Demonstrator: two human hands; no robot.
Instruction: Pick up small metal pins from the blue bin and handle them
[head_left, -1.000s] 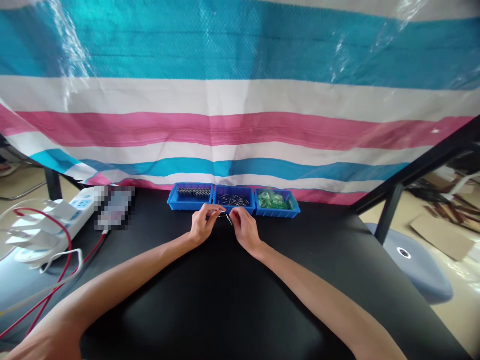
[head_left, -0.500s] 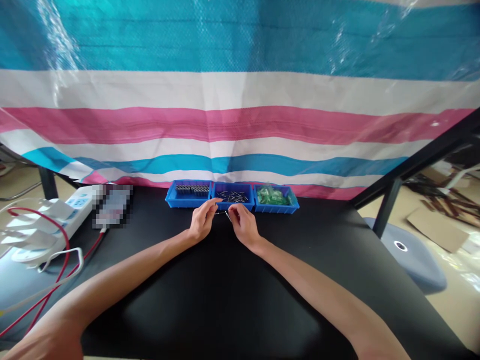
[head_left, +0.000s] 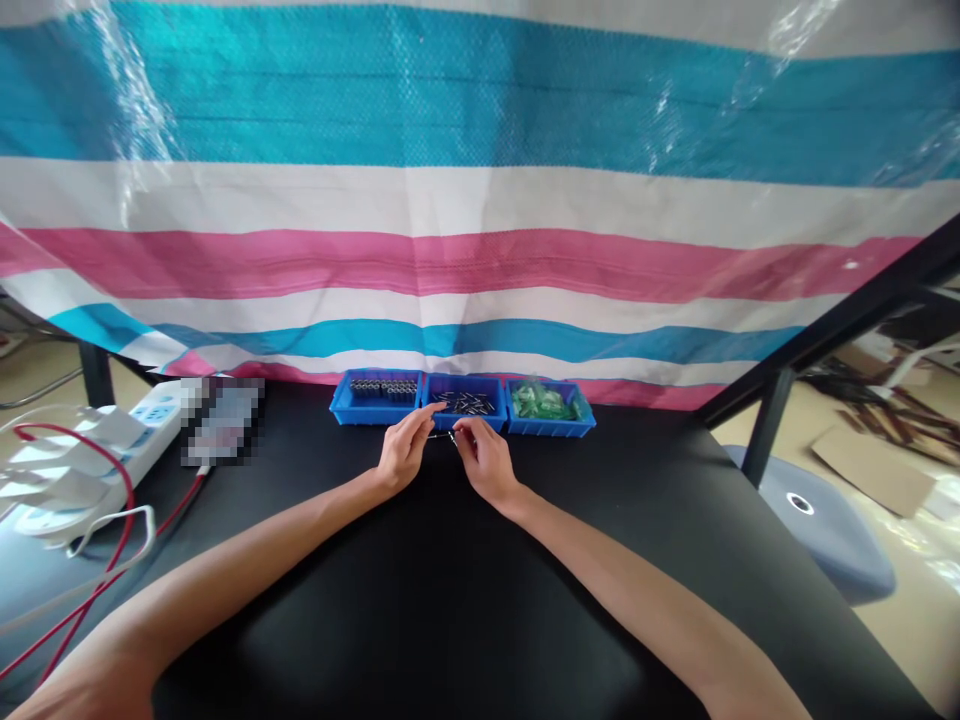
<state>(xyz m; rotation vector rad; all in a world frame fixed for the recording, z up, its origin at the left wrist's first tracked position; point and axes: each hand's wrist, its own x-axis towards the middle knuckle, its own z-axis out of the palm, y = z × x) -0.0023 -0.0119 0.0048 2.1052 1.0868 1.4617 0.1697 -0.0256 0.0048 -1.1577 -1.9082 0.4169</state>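
Observation:
My left hand [head_left: 403, 452] is pinched on a thin metal rod [head_left: 439, 435], whose tip sticks out toward the right. Facing it, my right hand [head_left: 486, 458] pinches a small shiny metal piece [head_left: 452, 437], close to the rod's end; whether the two touch I cannot tell. Just beyond my fingers stands a blue bin [head_left: 491, 421] of loose dark, slim metal parts [head_left: 472, 403]. On its left, another blue bin [head_left: 367, 412] holds rows of small metal cylinders [head_left: 384, 387]. A third blue bin [head_left: 551, 427], at the right, contains green plastic packets [head_left: 544, 402].
A white power strip [head_left: 154, 412] with plugs and red and white cables [head_left: 124, 545] lies on the left of the black table [head_left: 420, 620]. Beside it is a blurred-out device [head_left: 223, 420]. A striped tarp [head_left: 465, 260] hangs behind the bins. A grey stool [head_left: 817, 530] stands at the right.
The camera view has tilted slightly, so the bins and tarp sit a little lower. My left fingers have straightened somewhat; both hands stay together in front of the middle bin.

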